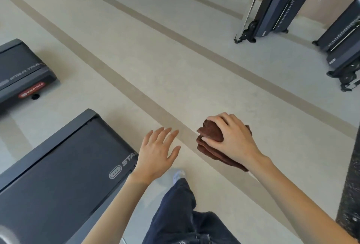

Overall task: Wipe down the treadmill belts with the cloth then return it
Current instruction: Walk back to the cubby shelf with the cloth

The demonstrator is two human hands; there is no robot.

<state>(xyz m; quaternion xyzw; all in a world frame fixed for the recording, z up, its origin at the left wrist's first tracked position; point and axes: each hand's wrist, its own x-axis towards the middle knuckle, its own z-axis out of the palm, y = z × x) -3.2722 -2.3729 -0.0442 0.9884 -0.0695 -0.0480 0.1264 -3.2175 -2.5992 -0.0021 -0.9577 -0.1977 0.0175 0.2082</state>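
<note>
Right hand [232,140] gripped folded brown cloth [211,139], fingers [218,122] curled over top, thumb pinching near edge. Cloth was held in air above pale floor [175,59], right of near treadmill [64,168], clear of its belt. Left hand [155,154] was empty, fingers spread and straight, hovering just past treadmill rear corner. Second treadmill [21,72] lay further left. Dark trouser leg [175,210] and pale shoe [179,175] were below hands. Weight machines [272,10] stood at upper right.
</note>
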